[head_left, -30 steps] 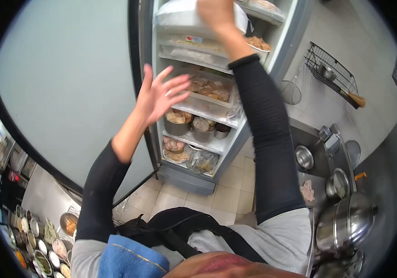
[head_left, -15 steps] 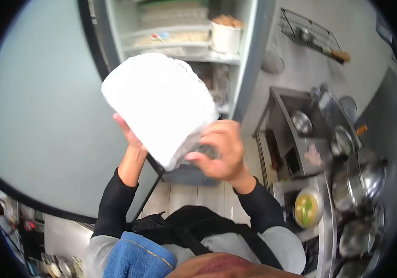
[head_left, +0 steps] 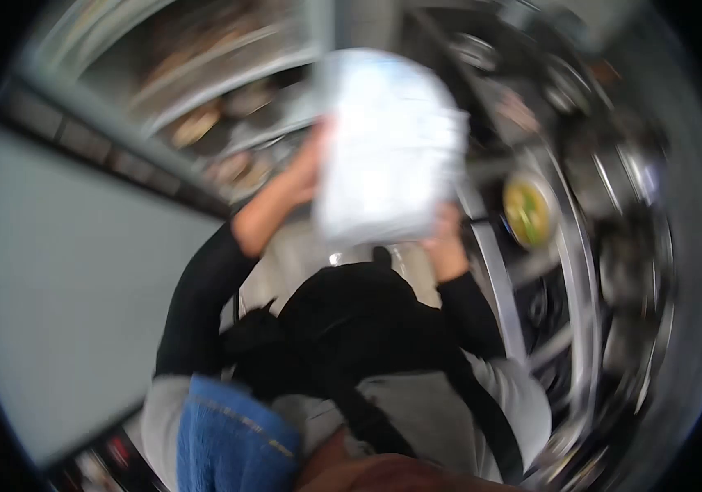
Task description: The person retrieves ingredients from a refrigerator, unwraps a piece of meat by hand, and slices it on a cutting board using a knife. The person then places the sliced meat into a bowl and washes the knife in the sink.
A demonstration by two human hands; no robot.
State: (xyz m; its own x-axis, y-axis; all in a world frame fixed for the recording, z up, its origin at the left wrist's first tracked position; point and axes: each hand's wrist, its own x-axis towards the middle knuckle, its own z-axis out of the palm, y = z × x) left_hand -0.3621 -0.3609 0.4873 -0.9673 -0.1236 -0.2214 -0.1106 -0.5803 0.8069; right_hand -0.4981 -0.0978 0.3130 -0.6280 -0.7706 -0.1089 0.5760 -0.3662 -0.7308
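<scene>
A bulky white package (head_left: 388, 152), seemingly wrapped in plastic with a crinkled right edge, is held up in front of my chest. My left hand (head_left: 308, 168) grips its left side, fingers partly hidden behind it. At the lower right corner, my right hand (head_left: 446, 238) holds it too, blurred by motion. What the package contains cannot be made out.
An open fridge with loaded shelves (head_left: 228, 70) stands at the upper left, its grey door (head_left: 97, 303) along the left. To the right, a bowl of yellow food with something green (head_left: 529, 211) sits near large metal pots (head_left: 613, 164) on a counter.
The package has moved right, away from the fridge shelves, and turned more upright as my view swung right. My right hand has gone from the package's side edge to its lower corner.
</scene>
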